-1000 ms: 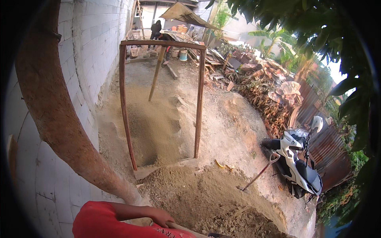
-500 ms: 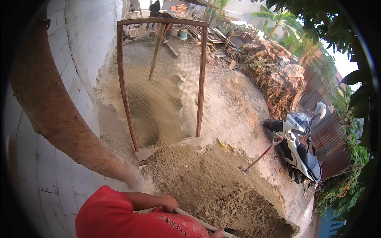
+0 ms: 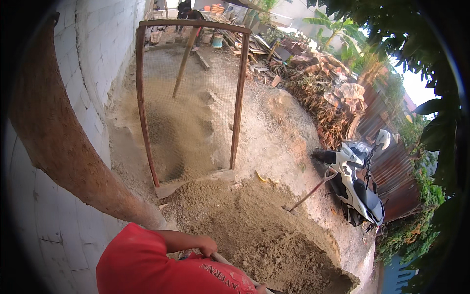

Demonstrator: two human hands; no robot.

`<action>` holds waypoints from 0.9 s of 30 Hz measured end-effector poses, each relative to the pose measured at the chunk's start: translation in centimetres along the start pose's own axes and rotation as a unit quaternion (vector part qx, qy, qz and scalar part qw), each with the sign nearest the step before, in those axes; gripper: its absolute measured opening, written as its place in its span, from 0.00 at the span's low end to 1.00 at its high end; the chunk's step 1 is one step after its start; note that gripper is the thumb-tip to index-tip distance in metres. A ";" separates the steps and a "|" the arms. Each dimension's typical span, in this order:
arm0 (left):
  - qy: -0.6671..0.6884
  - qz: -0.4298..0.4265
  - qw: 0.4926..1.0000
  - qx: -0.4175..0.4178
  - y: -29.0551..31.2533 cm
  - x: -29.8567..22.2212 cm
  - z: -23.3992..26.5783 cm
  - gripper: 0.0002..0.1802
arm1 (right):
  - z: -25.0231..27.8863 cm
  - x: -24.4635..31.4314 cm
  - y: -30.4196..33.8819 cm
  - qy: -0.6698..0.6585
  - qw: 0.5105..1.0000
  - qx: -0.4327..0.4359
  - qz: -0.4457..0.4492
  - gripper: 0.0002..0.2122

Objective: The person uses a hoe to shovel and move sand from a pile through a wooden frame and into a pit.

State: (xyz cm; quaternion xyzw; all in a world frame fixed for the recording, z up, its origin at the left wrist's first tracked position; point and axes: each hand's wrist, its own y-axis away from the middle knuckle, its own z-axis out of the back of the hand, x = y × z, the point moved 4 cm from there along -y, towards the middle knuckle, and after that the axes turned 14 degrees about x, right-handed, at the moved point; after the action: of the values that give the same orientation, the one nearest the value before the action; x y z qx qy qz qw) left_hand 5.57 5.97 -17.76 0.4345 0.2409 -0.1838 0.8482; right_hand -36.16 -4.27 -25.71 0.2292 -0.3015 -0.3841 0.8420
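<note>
My left hand [image 3: 209, 246] is closed around the long pale handle of a shovel [image 3: 222, 259]. Lower along the same handle, my right hand [image 3: 261, 289] grips it at the bottom edge, partly cut off by the frame. The shovel slants down to the right across my red shirt, and its blade is almost wholly out of view. Beside my hands lies a large heap of brown sand [image 3: 235, 215], dug away and darker at its near right. Beyond it a wood-framed mesh screen [image 3: 237, 112] leans against a pole, with finer sand behind it.
A thick tree trunk [image 3: 73, 147] curves along the block wall [image 3: 58, 206] at left. Another shovel [image 3: 309, 197] stands in the heap's right side. A white motorbike [image 3: 356, 171] is parked beyond it. Dry leaves and debris [image 3: 338, 93] line the far right. A person [image 3: 194, 15] bends behind the screen.
The shovel and my right hand have moved down and left, taking the dark blade nearly out of view. The scene has shifted slightly left. In the background, the person behind the screen shows more plainly.
</note>
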 end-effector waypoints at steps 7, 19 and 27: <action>-0.016 0.028 0.999 -0.012 -0.7 0.8 2.7 0.15 | 0.0 -0.5 -5.1 -0.018 1.000 -0.008 -0.015 0.30; -0.077 0.057 0.995 -0.005 -1.3 4.4 2.4 0.11 | -3.0 2.3 2.1 -0.117 0.993 0.026 -0.023 0.30; -0.062 0.074 0.995 0.030 -2.2 4.3 2.8 0.17 | -2.0 2.2 8.4 -0.395 0.913 0.065 -0.072 0.31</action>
State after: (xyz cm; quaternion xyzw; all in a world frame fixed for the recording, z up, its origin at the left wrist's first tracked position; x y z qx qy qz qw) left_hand 8.56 2.02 -20.23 0.4642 0.1491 -0.1547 0.8593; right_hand -29.33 -0.62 -21.21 0.1345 -0.6167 -0.4825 0.6073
